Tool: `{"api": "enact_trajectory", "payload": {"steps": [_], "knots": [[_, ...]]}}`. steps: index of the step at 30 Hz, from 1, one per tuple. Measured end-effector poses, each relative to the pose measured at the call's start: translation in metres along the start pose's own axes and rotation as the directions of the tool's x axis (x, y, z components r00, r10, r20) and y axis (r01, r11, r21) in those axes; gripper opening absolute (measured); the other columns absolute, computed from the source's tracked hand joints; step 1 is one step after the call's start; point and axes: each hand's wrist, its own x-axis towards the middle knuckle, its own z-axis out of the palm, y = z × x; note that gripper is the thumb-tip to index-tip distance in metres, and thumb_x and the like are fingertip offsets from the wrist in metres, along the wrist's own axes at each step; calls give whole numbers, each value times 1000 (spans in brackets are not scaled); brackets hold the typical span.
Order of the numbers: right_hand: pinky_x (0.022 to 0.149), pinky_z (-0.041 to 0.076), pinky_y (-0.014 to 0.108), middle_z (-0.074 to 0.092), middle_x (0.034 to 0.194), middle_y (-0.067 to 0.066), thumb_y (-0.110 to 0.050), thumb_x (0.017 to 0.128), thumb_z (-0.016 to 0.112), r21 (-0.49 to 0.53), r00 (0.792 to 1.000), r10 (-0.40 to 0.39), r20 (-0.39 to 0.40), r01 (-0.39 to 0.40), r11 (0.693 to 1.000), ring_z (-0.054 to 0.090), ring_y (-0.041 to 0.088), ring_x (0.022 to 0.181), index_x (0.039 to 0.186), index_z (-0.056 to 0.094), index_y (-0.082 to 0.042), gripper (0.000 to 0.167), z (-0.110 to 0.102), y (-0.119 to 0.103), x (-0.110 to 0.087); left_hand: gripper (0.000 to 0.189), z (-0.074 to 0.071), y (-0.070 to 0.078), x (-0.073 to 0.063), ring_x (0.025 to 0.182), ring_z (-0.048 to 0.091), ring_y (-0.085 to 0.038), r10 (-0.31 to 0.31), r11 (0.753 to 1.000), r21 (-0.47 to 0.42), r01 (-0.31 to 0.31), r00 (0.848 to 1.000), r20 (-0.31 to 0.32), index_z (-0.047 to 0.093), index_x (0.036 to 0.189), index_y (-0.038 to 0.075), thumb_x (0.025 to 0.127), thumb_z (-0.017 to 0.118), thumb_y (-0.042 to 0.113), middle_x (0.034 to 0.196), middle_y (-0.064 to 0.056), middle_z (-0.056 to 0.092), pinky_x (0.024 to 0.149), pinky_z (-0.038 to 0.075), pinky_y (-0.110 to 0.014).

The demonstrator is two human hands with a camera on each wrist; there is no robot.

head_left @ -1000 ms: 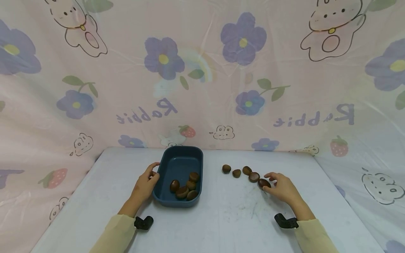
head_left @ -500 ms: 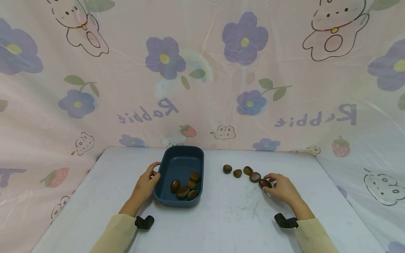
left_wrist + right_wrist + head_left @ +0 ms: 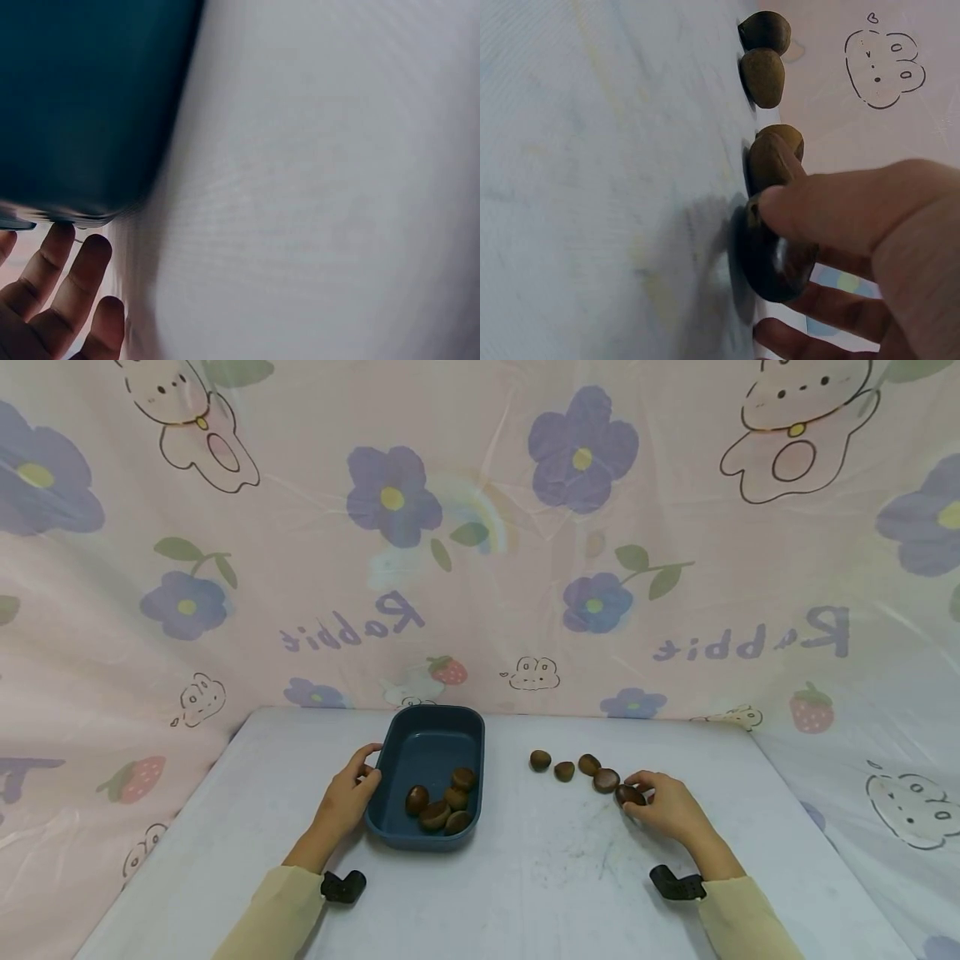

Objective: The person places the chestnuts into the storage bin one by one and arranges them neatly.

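Little has moved since the earlier frames: both hands are kept where they were, and only the head view is shifted very slightly.

Nearest the wearer, two pale yellow sleeves (image 3: 277,906) and black wrist mounts (image 3: 342,886) are seen low on a white table (image 3: 540,877). Further in, the right hand (image 3: 670,808) is laid on the table with thumb and fingertips (image 3: 832,206) curled around a dark chestnut (image 3: 628,794), the nearest of a row; it is pinched from above and is not yet lifted off the surface. In the right wrist view its shell (image 3: 769,259) is shown smooth and glossy. It is judged to be light, hard and somewhat slippery, likely to roll if nudged, and best taken across its rounded sides between thumb and forefinger.

On the other side, the left hand (image 3: 347,793) is set against the left wall of a blue tray (image 3: 395,739), the thumb curled at its rim, so the tray is held steady. Four chestnuts (image 3: 440,803) are gathered in the tray's near end.

Beyond the pinched nut, four loose nuts (image 3: 573,766) are lined up towards the middle of the table, apart from the tray.

Farthest back, a pink curtain (image 3: 480,527) printed with flowers and rabbits is hung.
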Motion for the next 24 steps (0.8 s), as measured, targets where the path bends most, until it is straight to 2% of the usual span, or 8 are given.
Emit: {"api": "enact_trajectory", "payload": {"steps": [10,24], "knots": [[68,49,41,67,98,13,-18,79,75,3,1000,16,-1,-16,1000,63,24,81,109,65,-7,33,1,-1,-1,45,-1,1,0,74,53,-16,0,1000,11,0,1000,-6,42,141,28,96,44,26,98,-7,64,67,41,-30],[72,50,44,68,100,14,-17,79,75,16,998,64,-1,-64,998,65,27,88,107,64,-8,31,4,1,-1,44,0,0,-1,75,53,-17,-10,1000,4,10,1000,-7,43,140,30,96,45,26,98,-7,63,68,41,-30]]}}
